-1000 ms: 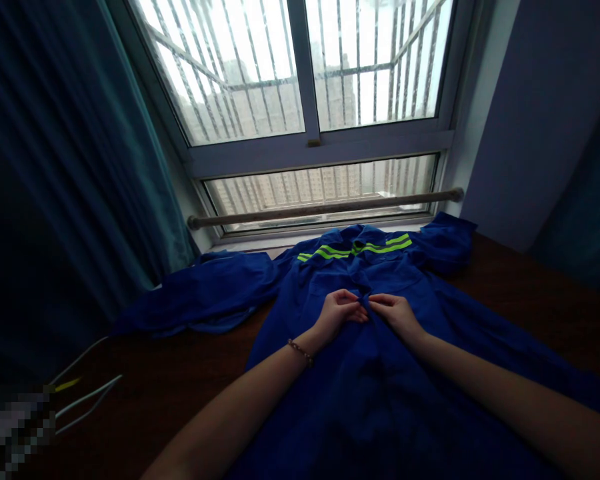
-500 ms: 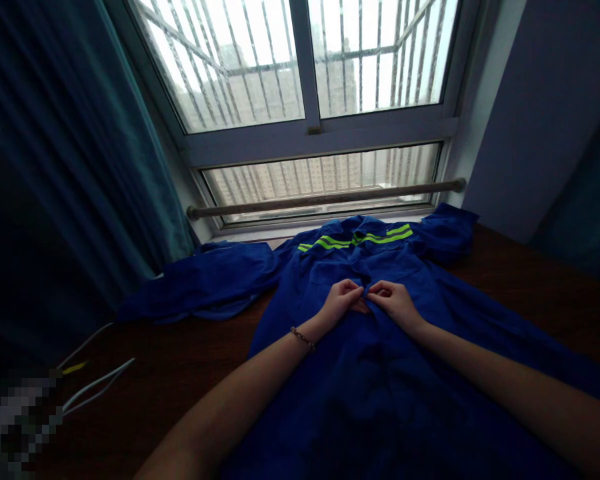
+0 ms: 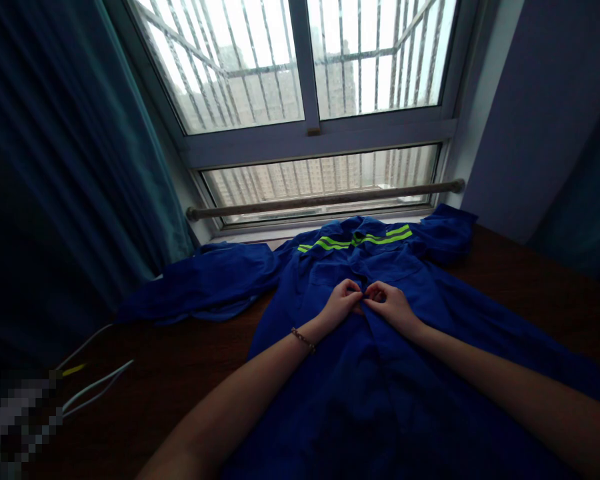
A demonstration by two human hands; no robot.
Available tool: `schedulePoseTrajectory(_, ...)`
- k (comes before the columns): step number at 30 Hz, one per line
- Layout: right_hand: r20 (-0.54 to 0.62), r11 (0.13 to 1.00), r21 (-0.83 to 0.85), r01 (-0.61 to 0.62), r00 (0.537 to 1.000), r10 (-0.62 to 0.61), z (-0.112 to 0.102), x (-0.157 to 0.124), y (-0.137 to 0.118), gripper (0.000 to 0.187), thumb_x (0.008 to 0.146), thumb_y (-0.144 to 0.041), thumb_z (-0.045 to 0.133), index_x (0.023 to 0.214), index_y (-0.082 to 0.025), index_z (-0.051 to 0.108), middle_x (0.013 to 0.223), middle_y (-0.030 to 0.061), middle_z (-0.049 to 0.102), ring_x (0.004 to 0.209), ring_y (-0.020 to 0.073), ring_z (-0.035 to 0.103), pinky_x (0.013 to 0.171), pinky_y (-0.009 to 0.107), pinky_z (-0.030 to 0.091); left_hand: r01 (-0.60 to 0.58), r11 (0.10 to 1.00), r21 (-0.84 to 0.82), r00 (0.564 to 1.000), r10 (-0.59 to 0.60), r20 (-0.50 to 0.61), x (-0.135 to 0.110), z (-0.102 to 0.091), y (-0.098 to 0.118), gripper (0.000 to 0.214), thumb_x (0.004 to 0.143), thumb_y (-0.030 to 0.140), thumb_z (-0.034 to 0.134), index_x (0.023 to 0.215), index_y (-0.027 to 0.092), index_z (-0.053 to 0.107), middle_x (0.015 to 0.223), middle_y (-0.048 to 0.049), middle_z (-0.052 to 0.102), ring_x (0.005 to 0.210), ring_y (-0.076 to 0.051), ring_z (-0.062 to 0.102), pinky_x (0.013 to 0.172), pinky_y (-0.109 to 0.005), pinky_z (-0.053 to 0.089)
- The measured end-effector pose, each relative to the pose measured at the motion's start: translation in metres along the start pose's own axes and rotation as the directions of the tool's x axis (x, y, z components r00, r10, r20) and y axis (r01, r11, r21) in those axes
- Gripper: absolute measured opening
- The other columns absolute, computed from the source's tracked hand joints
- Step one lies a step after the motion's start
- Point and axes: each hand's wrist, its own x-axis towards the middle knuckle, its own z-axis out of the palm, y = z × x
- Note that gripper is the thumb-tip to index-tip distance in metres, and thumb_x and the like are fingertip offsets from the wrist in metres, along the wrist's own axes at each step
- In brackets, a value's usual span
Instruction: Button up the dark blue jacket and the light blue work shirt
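A blue work garment (image 3: 300, 373) with yellow-green reflective stripes (image 3: 333, 243) lies spread out before me, its collar end toward the window. My left hand (image 3: 344, 300), with a beaded bracelet on the wrist, pinches the cloth at the front opening. Close against it, my right hand (image 3: 386, 303) also has thumb and fingers pressed together on the garment's front edge. The fingertips of both hands nearly meet. Whether a button or other small fastener sits between them is too small and dark to make out.
Beneath the garment is a dark brown wooden surface (image 3: 180, 380). A barred window (image 3: 240, 60) with a horizontal rail (image 3: 330, 199) stands beyond it. Blue-green curtain (image 3: 145, 167) hangs at left. White cord (image 3: 97, 387) and a blurred-out object lie at lower left.
My right hand has shifted slightly left and down, its fingers closing nearer to the left fingertips. The left hand stays nearly in place, and the garment lies as before.
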Motion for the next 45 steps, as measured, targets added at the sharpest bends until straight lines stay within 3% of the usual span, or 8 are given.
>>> schedulePoseTrajectory(9, 0.007, 0.998, 0.051, -0.038, 0.999, 0.038, 0.000, 0.001, 0.004, 0.015, 0.064, -0.026, 0.059, 0.076, -0.017, 0.058, 0.067, -0.0001, 0.059, 0.059, 0.0123, 0.053, 0.055, 0.024, 0.041, 0.030, 0.993, -0.114, 1.000, -0.030, 0.007, -0.001, 0.001, 0.003, 0.018, 0.063, 0.016, 0.056, 0.076, 0.016, 0.043, 0.054, 0.0052, 0.052, 0.042, -0.008, 0.050, 0.043, -0.019, 0.041)
schedulePoseTrajectory(15, 0.013, 0.962, 0.245, -0.121, 0.992, 0.122, 0.000, 0.005, 0.010, 0.021, 0.061, -0.025, 0.060, 0.080, -0.016, 0.056, 0.073, 0.0007, 0.059, 0.068, 0.0138, 0.056, 0.063, 0.025, 0.044, 0.082, 0.966, -0.244, 0.997, -0.077, 0.031, 0.000, -0.002, 0.002, 0.022, 0.061, 0.016, 0.057, 0.079, 0.016, 0.043, 0.057, 0.0037, 0.055, 0.047, -0.010, 0.054, 0.049, -0.024, 0.047)
schedulePoseTrajectory(20, 0.034, 0.922, 0.323, -0.213, 0.976, 0.214, -0.001, 0.006, 0.005, 0.020, 0.061, -0.026, 0.058, 0.079, -0.016, 0.056, 0.073, 0.0011, 0.059, 0.067, 0.0139, 0.056, 0.058, 0.024, 0.043, 0.144, 0.947, -0.289, 0.988, -0.123, 0.090, 0.002, -0.007, 0.003, 0.021, 0.061, 0.016, 0.057, 0.077, 0.015, 0.044, 0.060, -0.0003, 0.058, 0.054, -0.014, 0.059, 0.055, -0.027, 0.049)
schedulePoseTrajectory(35, 0.037, 0.926, 0.329, -0.183, 0.983, 0.181, 0.000, 0.006, 0.006, 0.022, 0.060, -0.028, 0.061, 0.078, -0.016, 0.055, 0.078, 0.0033, 0.063, 0.076, 0.0171, 0.059, 0.069, 0.029, 0.045, 0.168, 0.933, -0.319, 0.985, -0.148, 0.084, 0.001, -0.008, 0.005, 0.022, 0.061, 0.008, 0.053, 0.079, 0.015, 0.044, 0.062, -0.0004, 0.056, 0.054, -0.013, 0.059, 0.054, -0.027, 0.049)
schedulePoseTrajectory(45, 0.045, 0.924, 0.337, -0.184, 0.983, 0.179, 0.000, 0.007, 0.009, 0.024, 0.060, -0.029, 0.061, 0.079, -0.016, 0.055, 0.075, 0.0022, 0.061, 0.073, 0.0160, 0.058, 0.066, 0.028, 0.045, 0.164, 0.932, -0.324, 0.986, -0.142, 0.091, 0.001, -0.008, 0.005, 0.023, 0.061, 0.007, 0.052, 0.081, 0.015, 0.043, 0.062, -0.0005, 0.056, 0.053, -0.013, 0.058, 0.054, -0.027, 0.049)
